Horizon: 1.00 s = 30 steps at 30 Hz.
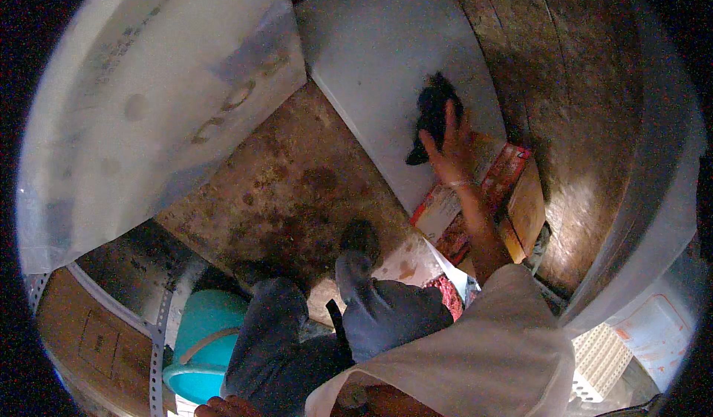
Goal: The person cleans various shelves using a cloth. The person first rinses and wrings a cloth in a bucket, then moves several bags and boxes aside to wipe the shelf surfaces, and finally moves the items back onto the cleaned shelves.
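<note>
My right hand [452,152] reaches forward with spread fingers pressed on a bunched dark cloth [435,113]. The cloth lies on a flat pale grey panel or sheet [379,55]; its exact kind is unclear. Beneath my right forearm are cardboard boxes with red and yellow printing [445,211], beside the panel's near edge. At the bottom edge of the view, only the fingers of my left hand [225,407] show, low beside my leg; whether they hold anything is hidden.
A large whitish panel [167,83] with stains fills the upper left. Stained brown floor [284,177] lies between the panels. A turquoise bucket [206,333], a cardboard box [100,339] and a perforated metal upright [157,356] stand lower left. A cream perforated plastic basket [601,361] is lower right.
</note>
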Motion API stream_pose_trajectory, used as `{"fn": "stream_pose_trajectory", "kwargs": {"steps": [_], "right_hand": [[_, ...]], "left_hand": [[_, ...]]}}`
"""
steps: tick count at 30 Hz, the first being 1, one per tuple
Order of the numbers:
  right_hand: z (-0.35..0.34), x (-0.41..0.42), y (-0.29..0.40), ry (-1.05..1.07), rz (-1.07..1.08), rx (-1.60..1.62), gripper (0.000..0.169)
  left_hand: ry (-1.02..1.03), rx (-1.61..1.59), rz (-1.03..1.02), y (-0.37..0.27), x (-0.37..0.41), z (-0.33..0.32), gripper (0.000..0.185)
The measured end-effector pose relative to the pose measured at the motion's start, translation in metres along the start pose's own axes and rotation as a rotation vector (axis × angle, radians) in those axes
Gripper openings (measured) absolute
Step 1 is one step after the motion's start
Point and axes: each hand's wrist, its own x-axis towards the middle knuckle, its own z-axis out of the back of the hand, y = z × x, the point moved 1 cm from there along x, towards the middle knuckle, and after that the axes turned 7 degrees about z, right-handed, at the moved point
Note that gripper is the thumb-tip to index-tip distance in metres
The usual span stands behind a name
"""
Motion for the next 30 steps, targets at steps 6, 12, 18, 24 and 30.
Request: {"fn": "stream_pose_trajectory", "kwargs": {"steps": [6, 12, 18, 24, 30], "right_hand": [[-0.127, 0.024, -0.088, -0.336, -0.036, -0.211, 0.061], [-0.121, 0.064, -0.194, 0.008, -0.694, -0.458, 0.052], [-0.102, 0.201, -0.134, -0.325, -0.190, -0.195, 0.047], [-0.097, 0.175, 0.073, -0.246, 0.393, -0.088, 0.043], [-0.043, 0.059, 0.120, -0.146, 0.470, 0.346, 0.061]], "left_hand": [[0.028, -0.008, -0.003, 0.005, 0.002, -0.003, 0.024], [0.017, -0.044, -0.027, 0.012, -0.007, 0.007, 0.019], [0.061, -0.066, -0.011, 0.014, -0.005, 0.008, 0.025], [0.021, -0.053, -0.051, 0.012, -0.011, 0.002, 0.020], [-0.042, -0.015, 0.016, 0.005, -0.017, -0.014, 0.021]]}}
